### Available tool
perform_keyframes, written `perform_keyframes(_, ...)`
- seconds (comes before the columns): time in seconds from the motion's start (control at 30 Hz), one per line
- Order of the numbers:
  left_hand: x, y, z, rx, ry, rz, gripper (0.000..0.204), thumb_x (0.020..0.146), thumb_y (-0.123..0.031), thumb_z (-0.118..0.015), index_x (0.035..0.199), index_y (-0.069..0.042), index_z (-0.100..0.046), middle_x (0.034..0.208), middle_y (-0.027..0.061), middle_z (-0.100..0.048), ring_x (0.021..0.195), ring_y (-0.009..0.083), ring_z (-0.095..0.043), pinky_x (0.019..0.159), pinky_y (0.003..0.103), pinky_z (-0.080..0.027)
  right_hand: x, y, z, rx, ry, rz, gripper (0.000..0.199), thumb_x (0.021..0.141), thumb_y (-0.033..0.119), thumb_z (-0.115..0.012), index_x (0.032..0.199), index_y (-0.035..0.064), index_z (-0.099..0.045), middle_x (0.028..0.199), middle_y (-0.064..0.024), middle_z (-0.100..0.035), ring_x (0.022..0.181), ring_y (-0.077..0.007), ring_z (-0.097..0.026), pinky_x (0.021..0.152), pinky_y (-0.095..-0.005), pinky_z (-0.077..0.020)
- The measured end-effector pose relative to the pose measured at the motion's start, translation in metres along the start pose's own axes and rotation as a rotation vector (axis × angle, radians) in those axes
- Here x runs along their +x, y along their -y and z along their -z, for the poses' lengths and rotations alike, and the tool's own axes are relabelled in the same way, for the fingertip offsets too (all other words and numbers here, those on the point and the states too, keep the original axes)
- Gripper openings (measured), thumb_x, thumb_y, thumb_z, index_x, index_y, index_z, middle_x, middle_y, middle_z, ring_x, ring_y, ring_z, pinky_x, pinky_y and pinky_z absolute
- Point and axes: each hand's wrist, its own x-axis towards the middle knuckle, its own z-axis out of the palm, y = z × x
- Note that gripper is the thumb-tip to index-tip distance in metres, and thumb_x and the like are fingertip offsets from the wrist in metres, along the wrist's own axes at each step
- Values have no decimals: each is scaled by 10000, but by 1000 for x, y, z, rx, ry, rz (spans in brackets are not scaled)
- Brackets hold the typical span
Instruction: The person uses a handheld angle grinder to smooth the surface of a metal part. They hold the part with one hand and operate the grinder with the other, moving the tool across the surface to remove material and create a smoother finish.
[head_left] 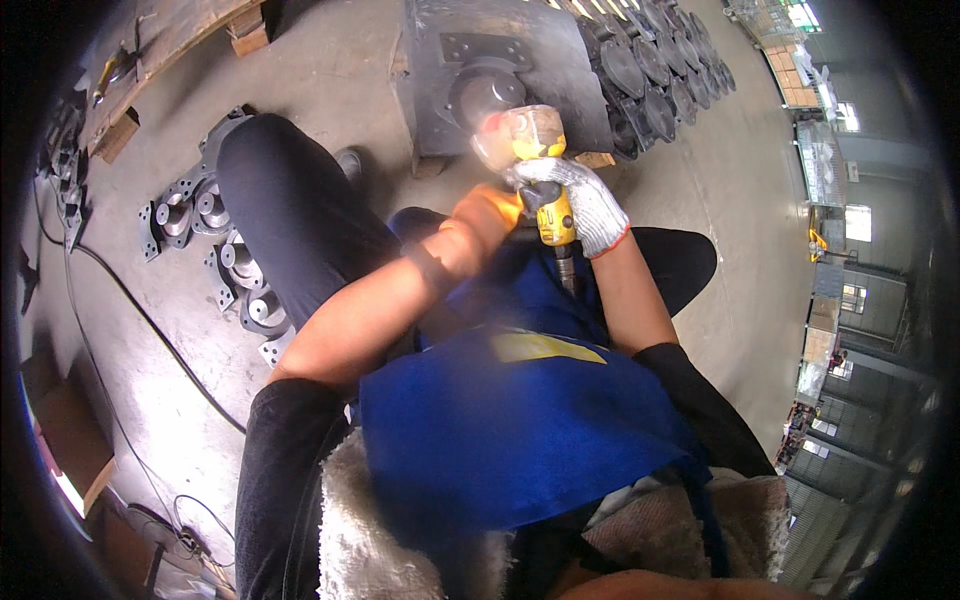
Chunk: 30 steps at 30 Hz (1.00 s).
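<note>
My right hand [592, 208], in a white knit glove with a red cuff edge, is wrapped round a yellow grinder-like power tool [556, 222]. Its worn head points away from me, with a blurred round part on its left side, and a metal fitting at its near end points toward my lap. From the left, my left hand [488, 215] in an orange glove closes against the tool's black part; its fingertips are partly hidden. Just beyond the tool head, a dark metal plate with a round hub [486, 92] lies on a grey work block [560, 60].
Several dark round castings [655, 60] are stacked right of the block. More flanged metal parts [240, 262] lie on the floor by my left leg. A black cable [150, 325] crosses the floor at left. A wooden pallet [165, 50] and a cardboard box [75, 430] are farther left.
</note>
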Motion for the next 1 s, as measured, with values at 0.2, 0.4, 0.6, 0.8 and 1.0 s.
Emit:
perform_keyframes(0.2,10,24,-80,67,178,-119,150,778,-71,-603,851,-162,-697,818,68,-709,741,228,-689,651,344,-556,-7,47,-29,125,-23,-196,273,866,208,-638,992,-32,-672,889,-96,-684,748,-161,-648,677,-261,-527)
perform_keyframes(0.4,-6,-11,22,196,15,-24,126,789,-75,-596,788,-151,-697,764,69,-696,694,227,-672,613,348,-535,-4,31,-19,199,-12,-110,273,852,191,-652,1014,-29,-666,903,-91,-683,758,-151,-645,680,-253,-525)
perform_keyframes(0.6,0,-4,11,64,98,-10,143,770,-73,-613,841,-159,-702,804,69,-705,706,231,-678,631,361,-544,2,29,-15,242,-23,-228,269,827,165,-676,1013,-28,-657,885,-80,-679,739,-144,-639,661,-244,-515)
perform_keyframes(0.8,-9,-27,39,155,131,-61,146,763,-84,-604,844,-152,-705,816,75,-712,753,244,-691,646,383,-541,4,1,-1,283,-30,-296,262,824,152,-675,1011,-30,-655,860,-75,-673,717,-146,-632,661,-251,-514)
perform_keyframes(1.0,-8,-31,49,80,171,-39,128,751,-101,-615,855,-122,-687,838,88,-711,786,254,-693,671,378,-535,4,-1,-3,218,10,-197,250,823,130,-671,1000,-44,-642,853,-79,-664,733,-154,-629,687,-253,-513)
